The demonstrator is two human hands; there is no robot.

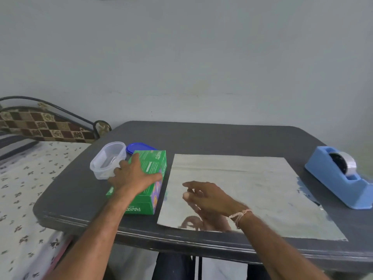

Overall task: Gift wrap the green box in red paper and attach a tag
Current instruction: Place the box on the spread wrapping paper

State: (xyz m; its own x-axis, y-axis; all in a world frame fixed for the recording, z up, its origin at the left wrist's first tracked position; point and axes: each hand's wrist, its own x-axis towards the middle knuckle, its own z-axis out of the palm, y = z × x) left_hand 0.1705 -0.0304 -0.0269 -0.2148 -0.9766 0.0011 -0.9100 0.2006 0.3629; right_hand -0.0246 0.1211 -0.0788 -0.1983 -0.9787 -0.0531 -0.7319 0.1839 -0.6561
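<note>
A green box (150,196) lies on the dark table (222,138), left of centre. My left hand (134,175) lies on its top with fingers spread, thumb hooked over the right edge. A sheet of wrapping paper (252,188) lies flat to the right, its shiny silver side up. My right hand (203,196) hovers over the sheet's left part with loosely curled fingers, holding nothing. A string bracelet sits on that wrist. No tag is visible.
A clear plastic tub (107,161) stands behind the box, with a blue lid (139,148) beside it. A blue tape dispenser (341,176) sits at the table's right edge. A bed with patterned sheet (26,188) adjoins the table on the left.
</note>
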